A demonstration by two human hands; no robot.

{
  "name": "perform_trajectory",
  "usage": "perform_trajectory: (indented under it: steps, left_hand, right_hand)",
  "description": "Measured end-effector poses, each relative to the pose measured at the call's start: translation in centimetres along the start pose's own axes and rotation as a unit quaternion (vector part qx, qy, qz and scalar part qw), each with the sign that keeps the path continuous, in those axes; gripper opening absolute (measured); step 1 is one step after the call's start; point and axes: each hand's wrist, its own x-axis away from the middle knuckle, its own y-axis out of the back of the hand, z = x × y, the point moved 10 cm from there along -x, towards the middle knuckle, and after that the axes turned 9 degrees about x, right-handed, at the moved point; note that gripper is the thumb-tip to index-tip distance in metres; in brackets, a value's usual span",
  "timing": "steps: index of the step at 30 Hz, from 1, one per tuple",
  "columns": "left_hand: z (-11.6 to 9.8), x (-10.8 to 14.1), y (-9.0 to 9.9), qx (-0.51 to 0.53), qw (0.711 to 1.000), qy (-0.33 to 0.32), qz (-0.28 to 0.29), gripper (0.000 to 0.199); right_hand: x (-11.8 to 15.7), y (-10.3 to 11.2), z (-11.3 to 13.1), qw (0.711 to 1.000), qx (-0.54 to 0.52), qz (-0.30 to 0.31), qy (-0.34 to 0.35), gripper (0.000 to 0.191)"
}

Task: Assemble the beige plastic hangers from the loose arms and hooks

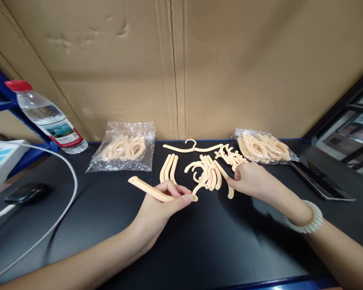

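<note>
Black tabletop (181, 249) runs under both hands. Bagged parts: left bag (124, 147) beyond the left fingers, right bag (261, 147) beyond the right ones; probably parked back there to keep the near area workable. Assembled hanger (181, 150) lies flat, farther out than both sets of fingertips, between the bags. Left hand (157, 213): fingers closed on held arm (145, 187), thumb and fingertips pinching where its end meets held hook (203, 179). Grip at that joint likely steadies both pieces. Right hand (254, 179): fingertips look closed on second arm (222, 170), one end poking out each side; mid-length hold probably for balance. Three loose arms (166, 169) side by side just past left fingers. Small-part heap (226, 155) just beyond right fingertips, probably for short reach.
</note>
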Motion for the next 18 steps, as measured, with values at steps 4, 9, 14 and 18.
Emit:
perform_trajectory:
  steps: [4,9,14,18]
  left_hand:
    - [-0.3,0.1,0.0,0.008,1.0,-0.009,-0.001,0.033]
    - [-0.6,0.1,0.3,0.015,1.0,-0.014,-0.016,0.033]
    - [-0.8,0.1,0.2,0.02,1.0,-0.019,-0.013,0.033]
    - [-0.8,0.1,0.2,0.021,0.999,-0.022,-0.014,0.033]
  right_hand:
    - [0.1,0.0,0.4,0.999,-0.035,0.025,0.011,0.034]
    - [0.5,-1.3,0.7,0.987,-0.119,0.106,-0.013,0.044]
    - [0.1,-1.8,0.4,0.981,-0.157,0.109,-0.019,0.037]
    - [-0.3,-2.0,-0.6,0.977,-0.187,0.106,-0.019,0.026]
